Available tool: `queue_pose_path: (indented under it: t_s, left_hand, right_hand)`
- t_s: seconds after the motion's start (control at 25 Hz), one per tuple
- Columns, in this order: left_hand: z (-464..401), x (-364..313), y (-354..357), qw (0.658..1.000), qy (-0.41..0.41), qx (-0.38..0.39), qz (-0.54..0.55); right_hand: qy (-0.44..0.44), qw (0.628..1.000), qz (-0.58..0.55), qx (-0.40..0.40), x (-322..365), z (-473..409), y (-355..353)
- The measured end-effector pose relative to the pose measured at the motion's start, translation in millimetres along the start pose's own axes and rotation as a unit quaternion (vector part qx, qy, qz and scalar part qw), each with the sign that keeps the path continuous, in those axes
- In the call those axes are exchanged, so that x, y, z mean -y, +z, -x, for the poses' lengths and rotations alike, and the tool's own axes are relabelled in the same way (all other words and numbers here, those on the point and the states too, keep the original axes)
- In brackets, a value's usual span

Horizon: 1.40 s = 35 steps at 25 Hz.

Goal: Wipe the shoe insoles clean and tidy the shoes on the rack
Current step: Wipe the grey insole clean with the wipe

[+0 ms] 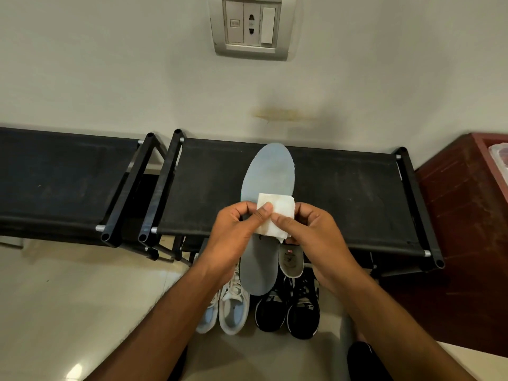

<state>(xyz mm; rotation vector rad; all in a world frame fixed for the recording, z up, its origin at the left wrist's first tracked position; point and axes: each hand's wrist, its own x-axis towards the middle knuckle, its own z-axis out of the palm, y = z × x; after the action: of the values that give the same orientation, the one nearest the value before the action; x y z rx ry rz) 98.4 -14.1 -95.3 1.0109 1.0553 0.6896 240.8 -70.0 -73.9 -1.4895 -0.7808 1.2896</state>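
A long pale blue insole point(268, 174) lies lengthwise across the black fabric top of the shoe rack point(343, 193), its heel end hanging over the front edge. Just above its middle, my left hand point(236, 229) and my right hand point(310, 232) both pinch a folded white tissue point(277, 213) between thumbs and fingers. A second, grey insole point(291, 261) pokes out below my right hand. On the floor below stand a pair of white and light blue sneakers point(228, 312) and a pair of black sneakers point(288, 312).
A second black rack point(63, 182) stands to the left, close beside the first. A dark red wooden cabinet point(467, 229) is at the right. A wall socket plate point(251, 26) sits above. The floor is pale tile point(68, 312).
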Motion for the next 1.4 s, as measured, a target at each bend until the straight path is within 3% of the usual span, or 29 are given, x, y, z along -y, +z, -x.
queue_pose_path:
  t_s: [0.24, 0.4, 0.68, 0.8, 0.96, 1.12, 1.24, 1.4]
  left_hand:
    - [-2, 2, -4, 0.999, 0.030, -0.005, -0.027]
    - [-1, 1, -5, 0.997, 0.047, 0.006, -0.063]
    - [0, -1, -2, 0.994, 0.045, 0.021, -0.093]
    - [2, -3, -1, 0.993, 0.042, 0.056, -0.096]
    - [2, -4, 1, 0.994, 0.044, 0.056, -0.088]
    - [1, -4, 0, 0.997, 0.040, 0.029, -0.065]
    - [3, -6, 2, 0.998, 0.030, 0.021, -0.052]
    - [2, -5, 2, 0.999, 0.010, -0.010, -0.037]
  right_hand:
    - [0.033, 0.995, -0.074, -0.053, -4, -6, 1]
    - [0.064, 0.994, -0.085, -0.020, -1, -6, 0]
    - [0.006, 0.994, -0.094, -0.061, 2, -6, -7]
    - [0.004, 0.990, -0.138, -0.038, 3, -8, -9]
    - [-0.013, 0.971, -0.229, -0.071, 4, -12, -15]
    - [0.063, 0.990, -0.122, 0.001, 2, -6, -11]
    - [0.057, 0.996, -0.061, -0.003, 0, -5, -12]
    - [0.055, 0.997, -0.029, 0.048, 2, -2, -10]
